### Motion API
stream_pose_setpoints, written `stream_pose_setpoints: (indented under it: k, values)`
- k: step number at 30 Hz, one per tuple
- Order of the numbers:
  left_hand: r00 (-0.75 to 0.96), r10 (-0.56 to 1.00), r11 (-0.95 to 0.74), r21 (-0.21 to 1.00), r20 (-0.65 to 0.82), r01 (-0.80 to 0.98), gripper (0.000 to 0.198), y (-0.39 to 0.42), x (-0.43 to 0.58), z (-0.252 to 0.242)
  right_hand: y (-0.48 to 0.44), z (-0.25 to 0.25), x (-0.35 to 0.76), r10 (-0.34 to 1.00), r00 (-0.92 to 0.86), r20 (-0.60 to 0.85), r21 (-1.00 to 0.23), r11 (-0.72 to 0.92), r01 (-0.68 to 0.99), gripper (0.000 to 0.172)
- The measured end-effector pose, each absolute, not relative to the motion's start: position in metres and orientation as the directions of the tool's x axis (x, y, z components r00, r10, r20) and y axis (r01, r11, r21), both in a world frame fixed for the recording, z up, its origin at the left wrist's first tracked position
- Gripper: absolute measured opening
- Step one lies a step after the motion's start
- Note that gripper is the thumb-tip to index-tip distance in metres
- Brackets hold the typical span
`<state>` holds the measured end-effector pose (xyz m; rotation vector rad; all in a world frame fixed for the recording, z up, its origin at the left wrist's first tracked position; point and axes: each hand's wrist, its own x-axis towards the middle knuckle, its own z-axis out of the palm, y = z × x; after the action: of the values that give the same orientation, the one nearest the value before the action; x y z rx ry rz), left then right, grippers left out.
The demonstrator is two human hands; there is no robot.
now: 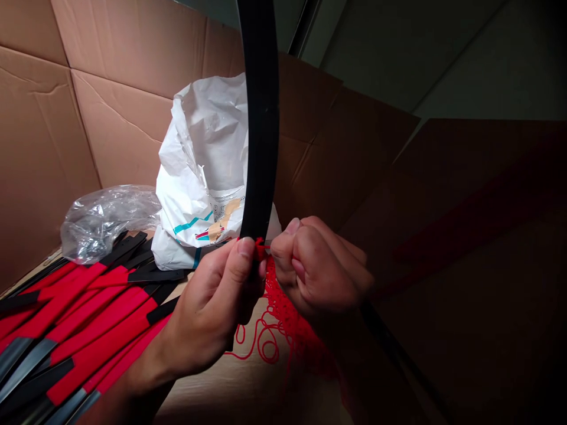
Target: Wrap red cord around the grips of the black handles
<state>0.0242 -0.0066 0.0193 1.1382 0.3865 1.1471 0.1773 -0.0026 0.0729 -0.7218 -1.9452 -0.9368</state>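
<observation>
A long black flat strip (261, 118) rises from my hands to the top of the view, bowing slightly. My left hand (217, 307) pinches its lower end, thumb pressed on the strip where red knitted thread (259, 248) wraps it. My right hand (319, 265) is closed in a fist right beside it, fingertips pinching the same red thread. Loose red yarn and netting (279, 330) hang below my hands onto the wooden surface.
A pile of black strips with red covers (88, 319) lies at the left. Behind it sit a crumpled clear plastic bag (101, 218) and a white paper bag (204, 171). Cardboard walls (66, 106) enclose the back and left. The right side is dark.
</observation>
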Motion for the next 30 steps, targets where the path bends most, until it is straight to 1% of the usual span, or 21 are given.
stream_pose_setpoints:
  k: [4, 10, 14, 16, 18, 19, 20, 21, 22, 23, 25, 26, 27, 28, 29, 30]
  values:
    - [0.471, 0.837, 0.013, 0.850, 0.279, -0.527, 0.050, -0.007, 0.021, 0.023, 0.003, 0.071, 0.178, 0.061, -0.488, 0.871, 0.381, 0.544, 0.748, 0.048]
    - [0.526, 0.802, -0.004, 0.883, 0.283, -0.470, 0.049, -0.004, 0.018, 0.022, 0.016, 0.064, 0.186, 0.022, -0.506, 0.862, 0.419, 0.532, 0.736, 0.049]
    - [0.533, 0.790, -0.031, 0.888, 0.303, -0.459, 0.048, -0.001, 0.022, 0.020, 0.026, 0.059, 0.195, 0.060, -0.537, 0.841, 0.459, 0.447, 0.768, 0.050]
    - [0.527, 0.790, -0.058, 0.893, 0.314, -0.446, 0.047, 0.001, 0.023, 0.018, 0.031, 0.056, 0.199, 0.081, -0.551, 0.831, 0.467, 0.437, 0.769, 0.047]
    - [0.516, 0.789, -0.085, 0.892, 0.333, -0.444, 0.047, 0.006, 0.024, 0.016, 0.035, 0.054, 0.200, 0.097, -0.542, 0.834, 0.449, 0.452, 0.771, 0.044]
    - [0.513, 0.789, -0.092, 0.891, 0.338, -0.444, 0.047, 0.009, 0.024, 0.015, 0.036, 0.053, 0.200, 0.121, -0.518, 0.847, 0.410, 0.473, 0.780, 0.044]
    - [0.509, 0.793, -0.094, 0.892, 0.335, -0.442, 0.048, 0.012, 0.023, 0.014, 0.036, 0.053, 0.200, 0.159, -0.475, 0.866, 0.341, 0.507, 0.792, 0.045]
    - [0.503, 0.798, -0.091, 0.892, 0.331, -0.442, 0.048, 0.016, 0.023, 0.013, 0.036, 0.053, 0.200, 0.218, -0.410, 0.886, 0.237, 0.546, 0.804, 0.046]
    - [0.494, 0.807, -0.091, 0.894, 0.325, -0.439, 0.048, 0.019, 0.022, 0.012, 0.035, 0.054, 0.201, 0.302, -0.331, 0.894, 0.100, 0.585, 0.805, 0.047]
    - [0.476, 0.819, -0.098, 0.897, 0.319, -0.432, 0.047, 0.022, 0.022, 0.012, 0.033, 0.056, 0.202, 0.406, -0.246, 0.880, -0.064, 0.617, 0.785, 0.049]
    - [0.427, 0.848, -0.123, 0.899, 0.316, -0.420, 0.045, 0.027, 0.020, 0.012, 0.030, 0.057, 0.211, 0.605, -0.134, 0.785, -0.388, 0.648, 0.655, 0.047]
    - [0.400, 0.859, -0.138, 0.898, 0.319, -0.419, 0.045, 0.029, 0.018, 0.012, 0.028, 0.056, 0.218, 0.675, -0.110, 0.730, -0.514, 0.647, 0.563, 0.046]
    - [0.376, 0.866, -0.156, 0.893, 0.329, -0.422, 0.044, 0.031, 0.017, 0.013, 0.027, 0.052, 0.226, 0.728, -0.099, 0.678, -0.607, 0.631, 0.484, 0.046]
    - [0.359, 0.868, -0.172, 0.886, 0.343, -0.431, 0.043, 0.032, 0.015, 0.014, 0.025, 0.046, 0.235, 0.769, -0.086, 0.633, -0.668, 0.599, 0.443, 0.047]
    - [0.343, 0.865, -0.191, 0.872, 0.367, -0.450, 0.042, 0.033, 0.013, 0.015, 0.022, 0.036, 0.244, 0.817, -0.076, 0.571, -0.704, 0.535, 0.467, 0.046]
    - [0.323, 0.857, -0.218, 0.852, 0.400, -0.477, 0.042, 0.034, 0.011, 0.016, 0.018, 0.023, 0.253, 0.871, -0.067, 0.486, -0.713, 0.440, 0.545, 0.041]
